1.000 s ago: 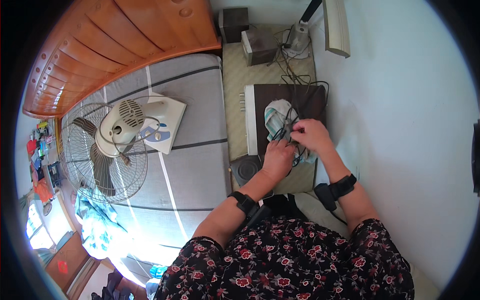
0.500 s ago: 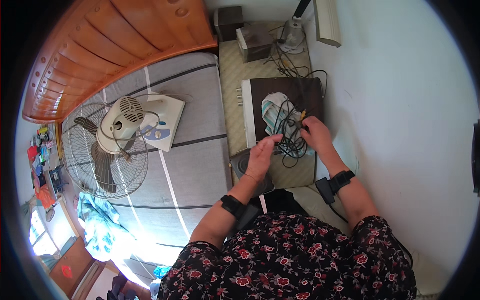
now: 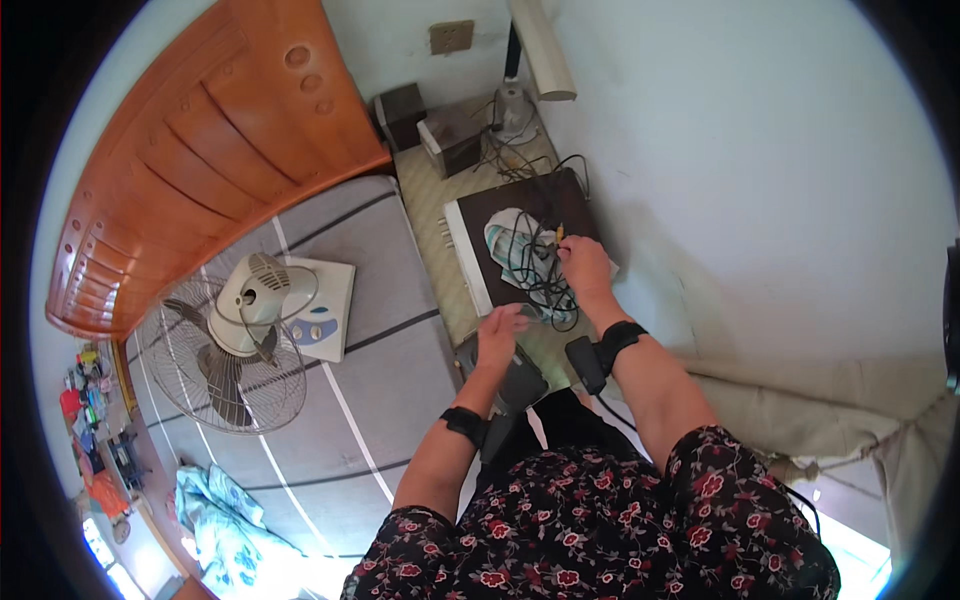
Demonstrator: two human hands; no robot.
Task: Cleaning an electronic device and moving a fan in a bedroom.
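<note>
A tangle of black cables (image 3: 545, 285) lies over a white cloth with teal stripes (image 3: 503, 228), on top of a dark box with a pale front and several knobs (image 3: 480, 207). My right hand (image 3: 588, 268) is closed at the right side of the tangle, its thumb and fingers pinching a cable by a yellow plug (image 3: 560, 235). Close to the near end of the cables, my left hand (image 3: 500, 332) is held with its fingers stretched out and nothing visible in it. Beneath that hand sits a dark grey flat device (image 3: 522, 382).
A white fan (image 3: 250, 310) lies on the grey striped bed (image 3: 385, 300) to the left. Two dark boxes (image 3: 452, 142) and a lamp (image 3: 514, 108) stand at the table's far end. The white wall (image 3: 760, 200) rises close on the right.
The view has turned, so the scene sits tilted and lower left. My left hand has drawn back a little from the cables; my right hand stays at the yellow plug.
</note>
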